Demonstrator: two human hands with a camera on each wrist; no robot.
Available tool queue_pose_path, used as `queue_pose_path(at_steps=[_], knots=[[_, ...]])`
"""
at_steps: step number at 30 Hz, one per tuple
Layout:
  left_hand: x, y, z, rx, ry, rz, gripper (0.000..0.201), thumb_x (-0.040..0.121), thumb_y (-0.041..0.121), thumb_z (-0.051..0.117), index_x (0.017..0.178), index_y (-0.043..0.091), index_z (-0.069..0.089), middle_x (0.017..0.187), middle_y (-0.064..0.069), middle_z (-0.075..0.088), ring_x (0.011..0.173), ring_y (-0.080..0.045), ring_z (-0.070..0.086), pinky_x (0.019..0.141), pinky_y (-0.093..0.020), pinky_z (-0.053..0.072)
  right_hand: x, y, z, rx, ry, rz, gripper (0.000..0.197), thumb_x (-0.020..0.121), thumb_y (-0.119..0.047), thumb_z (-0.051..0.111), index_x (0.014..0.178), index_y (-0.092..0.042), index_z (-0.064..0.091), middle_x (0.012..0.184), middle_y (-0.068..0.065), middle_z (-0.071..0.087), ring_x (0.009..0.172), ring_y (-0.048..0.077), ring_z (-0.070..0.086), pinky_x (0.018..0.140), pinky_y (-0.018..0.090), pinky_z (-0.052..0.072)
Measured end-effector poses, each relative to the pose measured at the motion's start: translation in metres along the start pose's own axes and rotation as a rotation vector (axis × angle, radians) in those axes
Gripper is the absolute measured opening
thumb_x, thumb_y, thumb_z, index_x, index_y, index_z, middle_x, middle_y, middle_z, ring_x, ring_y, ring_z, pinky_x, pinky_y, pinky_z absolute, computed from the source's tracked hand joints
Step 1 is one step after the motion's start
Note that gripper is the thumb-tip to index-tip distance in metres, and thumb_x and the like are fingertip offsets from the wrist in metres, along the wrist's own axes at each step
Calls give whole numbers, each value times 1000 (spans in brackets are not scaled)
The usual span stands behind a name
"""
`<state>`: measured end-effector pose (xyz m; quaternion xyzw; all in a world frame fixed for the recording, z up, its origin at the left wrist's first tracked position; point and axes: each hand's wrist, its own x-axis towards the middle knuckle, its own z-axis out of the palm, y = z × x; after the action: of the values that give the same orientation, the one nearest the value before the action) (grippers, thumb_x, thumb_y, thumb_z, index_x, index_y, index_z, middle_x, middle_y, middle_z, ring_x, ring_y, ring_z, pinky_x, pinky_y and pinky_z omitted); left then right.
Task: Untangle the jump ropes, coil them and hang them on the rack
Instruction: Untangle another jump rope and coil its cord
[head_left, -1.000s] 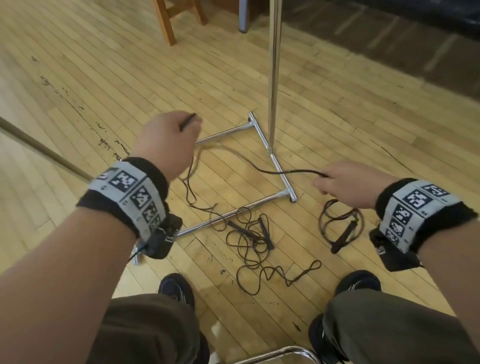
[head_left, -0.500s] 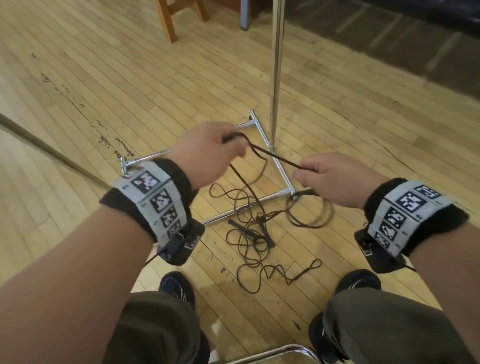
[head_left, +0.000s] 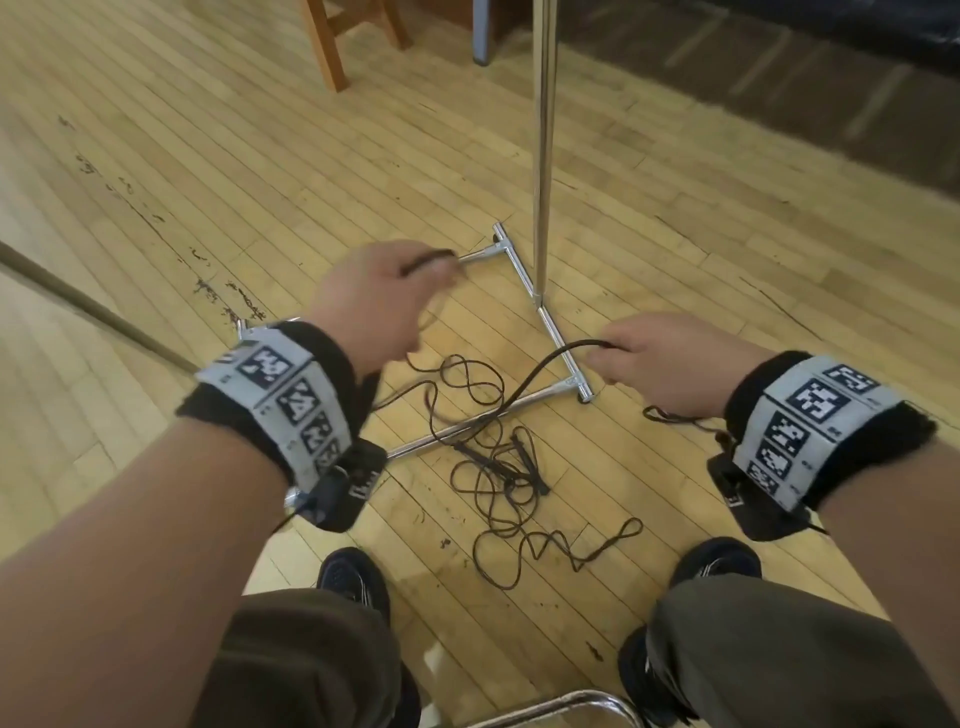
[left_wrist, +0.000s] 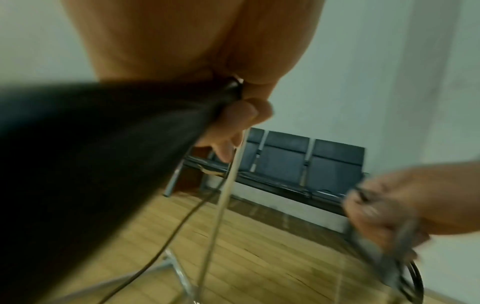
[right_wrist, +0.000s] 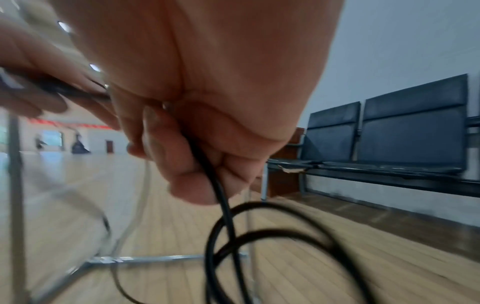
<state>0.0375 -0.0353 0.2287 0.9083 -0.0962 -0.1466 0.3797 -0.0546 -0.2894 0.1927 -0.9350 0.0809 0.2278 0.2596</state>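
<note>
Head view: nearest your shoes, the jump ropes (head_left: 498, 473) lie tangled on the floor. Above them, your right hand (head_left: 670, 364) clasps finished coils while your left hand (head_left: 374, 301) pinches the same cord, likely to measure the next loop. Beyond stands the rack (head_left: 543, 130), nothing visibly hung yet.

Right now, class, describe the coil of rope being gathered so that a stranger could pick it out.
Start at the chrome rack base on the wood floor. Just right of its near corner, the right hand holds black loops hanging beneath its fingers. Unlike the loose tangle lying on the floor, these loops hang off the floor.
</note>
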Motion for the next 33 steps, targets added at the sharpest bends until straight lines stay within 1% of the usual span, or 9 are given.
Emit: queue_pose_path(at_steps=[3,6,13,16,18,23,25,27,33], knots=[[-17,20,27,22,-340,162,22,105,54,52,105,44,71,55,15,63,46,-3,59,49,-18,49,-12,-34,-1,17,21,-161,31,103,-43,52,79,-28,65,65,-5,60,54,6,51,51,26,39],[-23,25,38,-23,-475,198,25,104,51,58,99,31,70,69,11,72,47,-7,56,50,-25,48,-22,-43,-5,43,24,-219,30,101,-36,52,75,-26,63,67,-1,60,61,15,53,54,29,40],[1,13,11,-32,-50,113,25,101,48,65,84,30,72,55,16,57,41,3,44,42,-14,41,-8,-9,2,121,114,-75,35,104,-39,53,77,-19,60,60,-5,48,47,3,41,52,29,39],[13,1,-19,-144,223,-32,25,100,47,65,85,29,73,64,11,59,49,-4,49,48,-24,45,4,27,3,25,48,120,35,106,-32,47,76,-14,53,66,2,47,57,15,42,54,31,38],[16,-7,-25,-80,268,-65,25,101,46,62,86,28,72,68,6,62,54,-11,53,51,-30,47,6,41,5,-14,20,200,34,105,-31,47,79,-12,55,70,4,51,61,18,46,57,32,40],[11,-7,-7,139,83,-50,26,107,39,51,108,27,75,84,3,72,65,-18,63,66,-39,62,6,20,5,-118,-10,82,34,105,-38,49,86,-14,64,68,0,58,62,15,54,60,31,48],[4,0,2,99,31,11,25,108,39,51,119,39,73,78,10,71,56,-9,61,56,-30,60,4,2,3,-94,19,19,37,104,-38,51,86,-9,66,66,0,55,58,14,49,56,29,43],[-4,9,14,7,-43,87,22,108,39,54,112,42,75,75,14,73,48,-3,56,45,-19,52,-2,-15,3,-59,31,-44,36,103,-42,53,84,-14,66,64,-2,55,55,11,48,53,26,39],[-17,20,39,-5,-439,229,18,102,44,65,118,38,72,69,18,67,44,-1,51,46,-17,43,-17,-42,6,63,8,-183,33,98,-44,53,82,-19,68,61,-4,58,52,11,50,50,28,41]])
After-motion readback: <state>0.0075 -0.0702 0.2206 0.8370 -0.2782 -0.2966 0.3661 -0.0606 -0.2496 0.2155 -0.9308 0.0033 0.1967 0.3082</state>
